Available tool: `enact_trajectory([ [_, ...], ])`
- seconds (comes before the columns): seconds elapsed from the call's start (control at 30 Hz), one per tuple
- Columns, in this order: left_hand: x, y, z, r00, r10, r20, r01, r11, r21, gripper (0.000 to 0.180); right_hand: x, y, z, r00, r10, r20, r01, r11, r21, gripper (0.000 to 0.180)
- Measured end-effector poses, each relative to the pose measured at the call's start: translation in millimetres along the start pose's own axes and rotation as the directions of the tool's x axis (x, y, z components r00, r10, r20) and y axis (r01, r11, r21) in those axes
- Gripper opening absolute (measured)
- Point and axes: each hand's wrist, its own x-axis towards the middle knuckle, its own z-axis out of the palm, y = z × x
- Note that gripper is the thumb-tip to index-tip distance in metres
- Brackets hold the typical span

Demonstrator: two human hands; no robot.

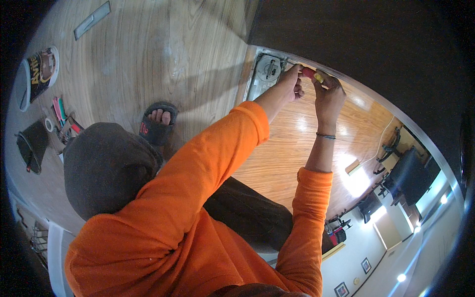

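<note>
In view, a pale oblong plate point(92, 21) lies above and right of the printed bucket point(42, 72), coloured tools point(61, 110) and a white ring point(49, 124) just below it, framed pictures point(366, 265) far to its right.

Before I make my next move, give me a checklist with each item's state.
1. Right hand gripping the red-and-yellow handle: ok, at its yellow end.
2. Left hand gripping it: cannot tell; it is at the red end, contact unclear.
3. Handle's working end: cannot tell, it doesn't show.
4. Orange sleeves off the wrists: ok, both pushed up.
5. Toes covered: not ok, the slipper leaves them bare.
6. Loose tools away from the metal floor box: ok, they lie beyond the slipper.
</note>
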Motion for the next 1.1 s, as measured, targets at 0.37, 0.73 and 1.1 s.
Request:
enact_trajectory([
  [0.37,2,-6,7,1.000,0.001,0.023,0.002,0.991,-0.134,0.028,-6,-27,-7,0.978,0.209,0.002,-0.209,0.976,0.068,0.019],
  [0.73,-17,0,12,1.000,-0.014,0.015,0.014,1.000,-0.021,0.031,-3,-15,-4,0.999,-0.034,0.026,0.036,0.998,-0.056,0.024],
  [1.1,3,-8,8,0.991,0.085,0.099,-0.078,0.995,-0.064,0.032,-6,-27,-4,0.943,0.311,0.118,-0.311,0.950,-0.016,0.020],
])
